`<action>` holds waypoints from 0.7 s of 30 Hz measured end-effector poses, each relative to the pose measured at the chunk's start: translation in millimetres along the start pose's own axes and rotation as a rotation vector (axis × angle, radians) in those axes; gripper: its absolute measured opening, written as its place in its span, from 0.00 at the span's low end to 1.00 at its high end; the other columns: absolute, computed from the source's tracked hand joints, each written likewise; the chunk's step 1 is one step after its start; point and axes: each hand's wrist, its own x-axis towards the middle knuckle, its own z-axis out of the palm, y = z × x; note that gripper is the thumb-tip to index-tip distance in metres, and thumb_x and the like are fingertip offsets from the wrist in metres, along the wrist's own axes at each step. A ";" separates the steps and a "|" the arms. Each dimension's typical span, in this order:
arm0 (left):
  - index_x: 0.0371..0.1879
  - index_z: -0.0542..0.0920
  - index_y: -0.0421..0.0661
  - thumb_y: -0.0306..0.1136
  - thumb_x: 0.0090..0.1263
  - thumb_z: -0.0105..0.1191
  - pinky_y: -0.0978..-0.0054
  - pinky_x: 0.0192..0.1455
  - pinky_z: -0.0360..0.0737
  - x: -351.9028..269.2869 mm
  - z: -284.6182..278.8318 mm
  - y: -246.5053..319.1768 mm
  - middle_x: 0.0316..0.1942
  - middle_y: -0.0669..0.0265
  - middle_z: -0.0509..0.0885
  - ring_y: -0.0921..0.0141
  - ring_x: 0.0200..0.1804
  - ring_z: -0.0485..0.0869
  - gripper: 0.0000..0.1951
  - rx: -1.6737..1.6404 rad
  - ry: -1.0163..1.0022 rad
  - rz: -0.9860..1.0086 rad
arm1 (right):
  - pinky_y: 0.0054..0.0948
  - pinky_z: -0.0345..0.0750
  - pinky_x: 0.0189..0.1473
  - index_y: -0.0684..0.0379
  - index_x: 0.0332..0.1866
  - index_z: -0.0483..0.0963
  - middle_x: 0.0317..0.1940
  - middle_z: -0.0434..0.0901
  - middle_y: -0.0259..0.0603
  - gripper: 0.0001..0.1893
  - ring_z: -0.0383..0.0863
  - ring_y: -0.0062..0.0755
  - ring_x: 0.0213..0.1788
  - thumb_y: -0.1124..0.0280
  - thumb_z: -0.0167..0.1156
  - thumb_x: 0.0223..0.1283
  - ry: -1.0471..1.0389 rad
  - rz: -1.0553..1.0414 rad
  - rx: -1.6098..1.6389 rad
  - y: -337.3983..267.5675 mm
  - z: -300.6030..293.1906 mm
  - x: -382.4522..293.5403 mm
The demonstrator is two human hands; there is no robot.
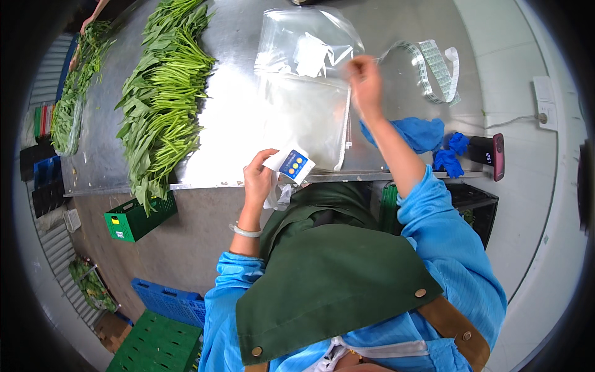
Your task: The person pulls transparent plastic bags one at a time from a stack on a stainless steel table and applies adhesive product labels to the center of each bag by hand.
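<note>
My left hand grips a white label with a blue printed panel, at the table's front edge. White strip-like material hangs just below that hand. My right hand is blurred, its fingers bent, beside the right edge of the clear plastic bags; whether it holds anything is unclear. The stack of clear bags lies flat before me. White paper pieces rest on its far part. To the right, a curling strip of printed labels lies on the metal table.
Leafy green stalks form a long row at left, with another bundle beyond. Blue cloth, crumpled blue gloves and a device with a lit display sit at right. A green crate stands below the table edge.
</note>
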 end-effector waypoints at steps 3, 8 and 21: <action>0.42 0.83 0.38 0.19 0.67 0.49 0.78 0.22 0.77 3.8 5.9 -7.0 0.23 0.65 0.83 0.77 0.21 0.81 0.10 0.099 -0.011 0.032 | 0.32 0.76 0.50 0.56 0.56 0.75 0.45 0.80 0.38 0.27 0.79 0.31 0.48 0.61 0.73 0.50 -0.786 -0.060 -0.047 -21.0 31.6 -74.7; 0.25 0.76 0.35 0.26 0.66 0.57 0.70 0.20 0.67 9.8 8.6 -18.4 0.13 0.59 0.72 0.70 0.14 0.68 0.09 0.355 0.022 0.222 | 0.38 0.79 0.40 0.55 0.48 0.79 0.36 0.84 0.46 0.19 0.83 0.48 0.38 0.55 0.66 0.57 -0.937 -0.165 -0.337 -10.7 44.2 -124.8; 0.15 0.74 0.35 0.34 0.59 0.68 0.70 0.35 0.79 13.9 -20.8 -39.6 0.39 0.59 0.88 0.65 0.33 0.84 0.19 0.444 -0.124 0.376 | 0.37 0.78 0.45 0.59 0.47 0.78 0.39 0.84 0.47 0.23 0.84 0.47 0.41 0.63 0.74 0.44 -0.597 0.025 -0.457 45.4 42.7 -5.3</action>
